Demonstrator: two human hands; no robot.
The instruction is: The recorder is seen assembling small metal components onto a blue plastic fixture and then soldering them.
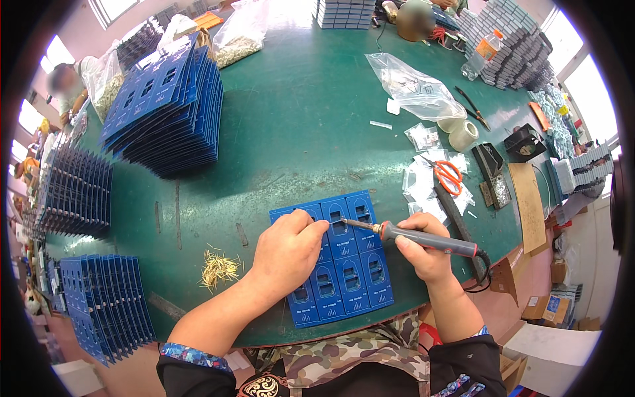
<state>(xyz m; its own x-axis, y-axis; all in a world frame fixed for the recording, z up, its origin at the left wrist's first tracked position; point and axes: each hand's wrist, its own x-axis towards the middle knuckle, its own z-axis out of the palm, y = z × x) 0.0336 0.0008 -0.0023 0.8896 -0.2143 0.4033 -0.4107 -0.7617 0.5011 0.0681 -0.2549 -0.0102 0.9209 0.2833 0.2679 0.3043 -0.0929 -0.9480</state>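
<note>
A blue panel of small circuit boards [350, 264] lies flat on the green table near its front edge. My left hand [288, 248] rests on the panel's left part, fingertips pinched at the upper boards; whatever they hold is too small to see. My right hand [423, 255] grips a soldering iron [423, 237] with a grey and red handle. Its metal tip points left and touches the panel just beside my left fingertips. A black cable runs from the handle's right end over the table edge.
A loose heap of thin brass pins [217, 268] lies left of the panel. Blue panel stacks [169, 112] stand at back left, more racked panels [106, 304] at front left. Orange scissors [448, 175], tape rolls [463, 134], plastic bags [413, 86] and an iron stand [493, 172] crowd the right. Other people sit at the far side.
</note>
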